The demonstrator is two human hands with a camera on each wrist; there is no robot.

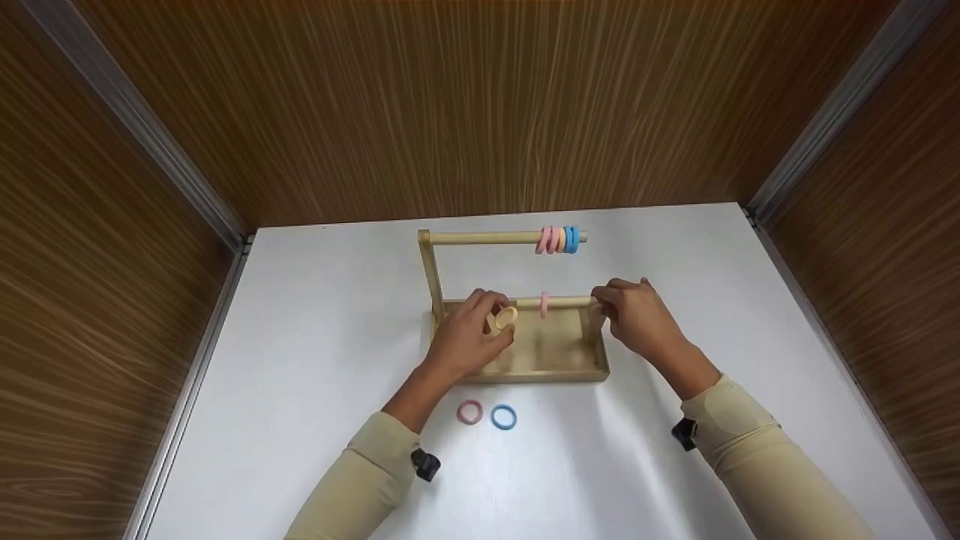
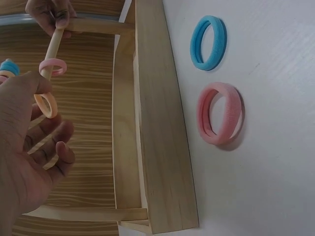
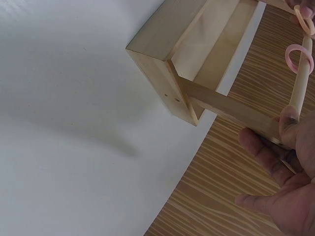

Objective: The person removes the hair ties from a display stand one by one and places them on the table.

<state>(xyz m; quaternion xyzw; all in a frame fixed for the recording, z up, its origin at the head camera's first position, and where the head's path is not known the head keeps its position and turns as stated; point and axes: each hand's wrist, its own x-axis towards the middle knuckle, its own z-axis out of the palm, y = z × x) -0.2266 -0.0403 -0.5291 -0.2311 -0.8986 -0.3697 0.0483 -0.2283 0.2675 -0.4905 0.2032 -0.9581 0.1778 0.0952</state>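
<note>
My left hand (image 1: pixel 466 336) pinches a peach hair tie (image 2: pixel 53 107) at the free left end of the lower wooden rod (image 1: pixel 574 302). Whether the rod's tip passes through that tie is hard to tell. Farther right on the same rod hangs a pink hair tie (image 1: pixel 544 306). My right hand (image 1: pixel 639 315) grips the wooden rack where the lower rod meets its right post (image 3: pixel 231 109), thumb at the rod's end and fingers at the post. The rack's tray-like base (image 1: pixel 551 377) stands on the white table.
The upper rod (image 1: pixel 480 238), fixed to the left post (image 1: pixel 431 274), carries several pink, peach and blue hair ties (image 1: pixel 571 240) near its free right end. A pink hair tie (image 2: pixel 233 115) and a blue hair tie (image 2: pixel 218 45) lie before the base. Wood-grain panels (image 1: pixel 480 112) surround the table.
</note>
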